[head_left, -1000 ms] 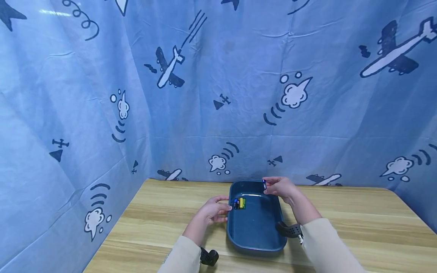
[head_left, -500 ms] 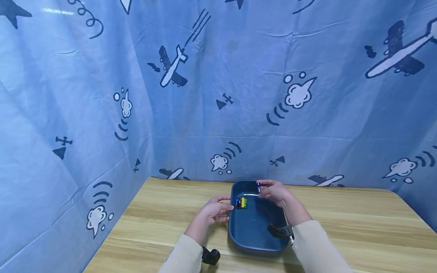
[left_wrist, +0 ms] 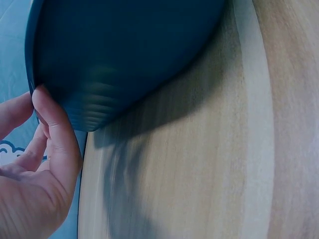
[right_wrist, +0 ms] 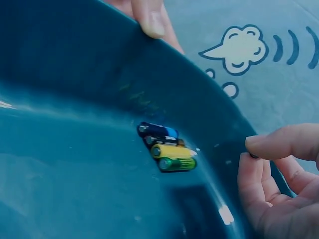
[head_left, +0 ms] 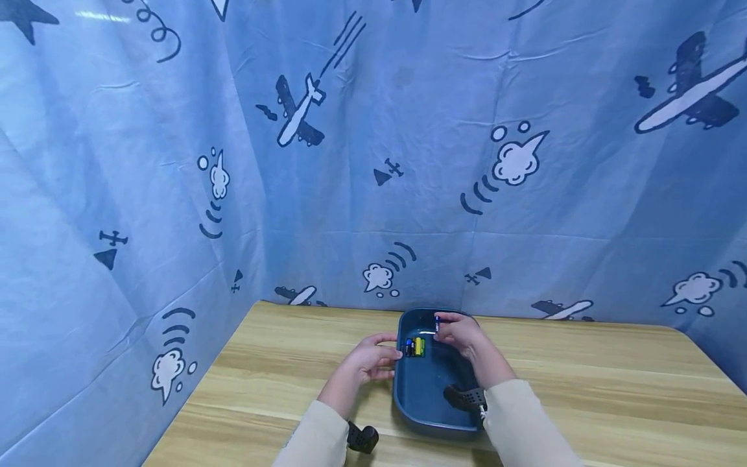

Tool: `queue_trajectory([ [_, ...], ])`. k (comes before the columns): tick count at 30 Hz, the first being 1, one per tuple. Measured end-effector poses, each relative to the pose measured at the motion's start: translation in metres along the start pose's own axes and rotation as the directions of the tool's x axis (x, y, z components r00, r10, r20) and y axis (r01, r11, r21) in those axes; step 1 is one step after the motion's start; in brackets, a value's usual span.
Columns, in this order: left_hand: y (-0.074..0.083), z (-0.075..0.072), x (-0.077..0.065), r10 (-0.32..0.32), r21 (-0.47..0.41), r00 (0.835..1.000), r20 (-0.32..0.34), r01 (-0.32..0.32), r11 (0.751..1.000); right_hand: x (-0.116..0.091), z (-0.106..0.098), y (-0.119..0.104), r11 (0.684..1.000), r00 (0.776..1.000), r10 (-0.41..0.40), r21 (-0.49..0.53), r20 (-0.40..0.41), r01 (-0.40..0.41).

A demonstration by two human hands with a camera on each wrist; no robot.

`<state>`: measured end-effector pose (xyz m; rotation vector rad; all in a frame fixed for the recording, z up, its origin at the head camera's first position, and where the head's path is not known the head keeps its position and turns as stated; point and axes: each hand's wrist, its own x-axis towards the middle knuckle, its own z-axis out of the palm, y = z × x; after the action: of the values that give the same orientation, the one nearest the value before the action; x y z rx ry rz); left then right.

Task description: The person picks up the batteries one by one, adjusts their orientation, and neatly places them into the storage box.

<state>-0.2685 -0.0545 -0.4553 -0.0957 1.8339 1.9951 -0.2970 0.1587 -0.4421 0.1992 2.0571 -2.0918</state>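
A dark teal rectangular basin (head_left: 423,392) with rounded corners stands on the table in front of me. My left hand (head_left: 370,360) grips its left rim, thumb on the inner side and fingers outside, as the left wrist view also shows. Over the far part of the basin, my right hand (head_left: 463,335) pinches a small blue battery (head_left: 437,324) upright between thumb and fingertips; the fingers mostly hide it in the right wrist view. On the basin floor near the left wall lie a dark blue battery (right_wrist: 158,130), a black battery (right_wrist: 164,141), a yellow battery (right_wrist: 172,151) and a green battery (right_wrist: 178,164), side by side.
The wood-grain table (head_left: 583,383) extends to both sides of the basin. Behind it and at the left hangs a blue curtain (head_left: 327,194) printed with planes and clouds. Each wrist wears a black strap with a camera (head_left: 363,439).
My right hand has moved left with the blue battery, from the basin's far right edge towards the row of batteries. My left hand stays on the rim. The head view has shifted slightly.
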Motion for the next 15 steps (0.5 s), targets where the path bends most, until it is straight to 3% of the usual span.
queue_trajectory([
  [6, -0.0010, -0.0004, 0.0000, 0.013, -0.004, 1.000, 0.014, -0.013, 1.000, 0.0017, 0.0050, 0.0069, 0.999, 0.999, 0.034, 0.035, -0.016, -0.033],
  [15, -0.0009, -0.0016, 0.0001, 0.005, -0.005, 1.000, 0.010, -0.005, 1.000, 0.0038, 0.0091, 0.0112, 0.997, 0.997, 0.068, -0.017, -0.028, -0.069],
])
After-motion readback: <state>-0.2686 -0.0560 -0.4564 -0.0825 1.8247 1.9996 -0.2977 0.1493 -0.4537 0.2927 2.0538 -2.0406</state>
